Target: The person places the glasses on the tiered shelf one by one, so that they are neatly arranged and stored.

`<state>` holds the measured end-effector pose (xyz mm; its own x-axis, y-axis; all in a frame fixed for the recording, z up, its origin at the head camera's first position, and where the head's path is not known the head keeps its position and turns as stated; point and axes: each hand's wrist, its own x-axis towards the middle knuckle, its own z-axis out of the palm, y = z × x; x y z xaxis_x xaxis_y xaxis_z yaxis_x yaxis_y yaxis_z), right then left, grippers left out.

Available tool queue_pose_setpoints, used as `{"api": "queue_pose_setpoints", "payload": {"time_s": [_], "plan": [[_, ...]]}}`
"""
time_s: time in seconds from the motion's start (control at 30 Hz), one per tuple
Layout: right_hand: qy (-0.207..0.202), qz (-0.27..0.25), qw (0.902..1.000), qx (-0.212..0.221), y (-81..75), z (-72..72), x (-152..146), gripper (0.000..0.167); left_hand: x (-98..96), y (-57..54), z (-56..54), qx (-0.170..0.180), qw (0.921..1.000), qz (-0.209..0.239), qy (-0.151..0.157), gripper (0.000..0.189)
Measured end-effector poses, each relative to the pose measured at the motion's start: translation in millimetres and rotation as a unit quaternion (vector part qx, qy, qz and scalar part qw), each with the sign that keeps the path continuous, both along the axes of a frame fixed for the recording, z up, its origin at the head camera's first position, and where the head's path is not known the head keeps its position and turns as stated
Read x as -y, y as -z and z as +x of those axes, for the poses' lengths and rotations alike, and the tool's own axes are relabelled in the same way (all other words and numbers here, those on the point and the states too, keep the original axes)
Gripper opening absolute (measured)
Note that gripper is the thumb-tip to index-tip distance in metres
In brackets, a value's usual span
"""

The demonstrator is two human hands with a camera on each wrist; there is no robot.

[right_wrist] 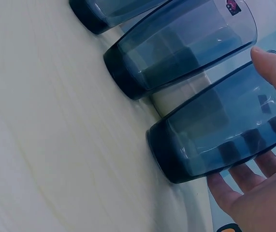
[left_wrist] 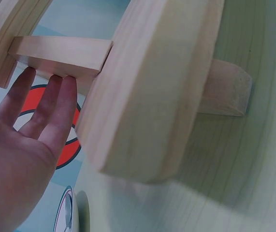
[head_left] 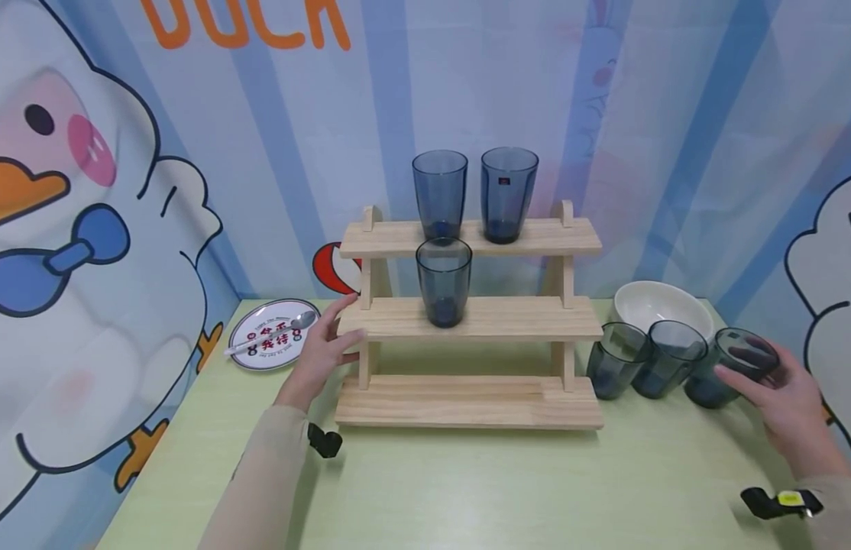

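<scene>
A three-tier wooden rack stands mid-table. My left hand holds its left end, thumb at the middle shelf's edge; in the left wrist view, fingers touch the side post. At the right, my right hand grips a blue-tinted drinking glass, with thumb and fingers on opposite sides. Whether its base touches the table is unclear. Two matching glasses, one in the middle and one nearest the rack, stand upright beside it.
Two glasses, left and right, stand on the top shelf; another glass is on the middle shelf. Behind the right-hand glasses sits a white bowl. A plate bears a spoon at left. Printed cloth hangs behind.
</scene>
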<state>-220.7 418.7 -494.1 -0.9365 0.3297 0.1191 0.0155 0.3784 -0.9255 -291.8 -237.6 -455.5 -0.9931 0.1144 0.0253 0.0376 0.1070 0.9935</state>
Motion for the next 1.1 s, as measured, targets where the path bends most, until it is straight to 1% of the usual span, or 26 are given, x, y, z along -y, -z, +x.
{"api": "queue_pose_setpoints", "payload": {"time_s": [0.1, 0.2, 0.3, 0.4, 0.57, 0.73, 0.9, 1.1], "plan": [[0.006, -0.002, 1.0000, -0.005, -2.1, 3.4, 0, 0.084, -0.2, 0.4, -0.2, 0.001, 1.0000, 0.000, 0.001, 0.067], [0.020, 0.015, 0.9997, -0.008, -5.7, 6.7, 0, 0.083, -0.5, 1.1, -0.2, 0.002, 1.0000, 0.000, 0.001, 0.066], [0.031, 0.014, 0.9994, -0.009, -10.8, 10.9, 0, 0.082, -1.0, 1.3, -0.2, 0.002, 1.0000, -0.001, 0.001, 0.066], [0.031, 0.024, 0.9989, -0.024, -16.9, 15.1, -1, 0.081, -1.4, 0.5, -0.3, 0.000, 1.0000, 0.000, 0.002, 0.066], [0.030, 0.029, 0.9969, -0.067, -31.8, 20.7, 0, 0.077, -0.8, 0.0, 0.0, 0.003, 1.0000, -0.001, -0.001, 0.066], [0.038, 0.037, 0.9943, -0.093, -49.4, 24.3, 4, 0.073, -0.1, -0.2, 0.3, 0.002, 1.0000, -0.004, -0.001, 0.067], [0.031, 0.040, 0.9933, -0.104, -64.2, 26.3, 10, 0.072, 0.5, -0.4, 0.2, -0.001, 1.0000, -0.006, -0.003, 0.066], [0.028, 0.059, 0.9930, -0.098, -82.9, 30.6, 25, 0.073, 0.4, 1.2, -0.6, -0.001, 1.0000, -0.007, -0.001, 0.066]]}}
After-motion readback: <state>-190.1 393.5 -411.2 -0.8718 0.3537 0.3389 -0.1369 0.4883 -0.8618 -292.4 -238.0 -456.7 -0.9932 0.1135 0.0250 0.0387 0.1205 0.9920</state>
